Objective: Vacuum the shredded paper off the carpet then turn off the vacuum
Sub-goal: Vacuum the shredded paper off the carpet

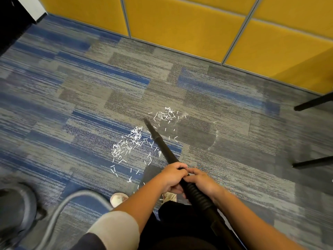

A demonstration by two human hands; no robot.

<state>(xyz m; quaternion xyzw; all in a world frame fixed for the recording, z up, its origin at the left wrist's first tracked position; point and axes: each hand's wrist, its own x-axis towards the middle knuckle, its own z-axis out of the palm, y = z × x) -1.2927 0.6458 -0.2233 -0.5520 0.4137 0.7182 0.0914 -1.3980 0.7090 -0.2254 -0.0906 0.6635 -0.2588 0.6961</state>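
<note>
Left hand [172, 175] and right hand [201, 181] grip the vacuum wand [162, 145]; hasty sweeping risks scattering shredded paper [135, 134] at its tip's seven o'clock.

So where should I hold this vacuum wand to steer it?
Grip the wand at its thick upper end by the ribbed hose, left hand and right hand wrapping from either side. It tapers toward the tip, so the wide end likely gives firmest control.
</note>
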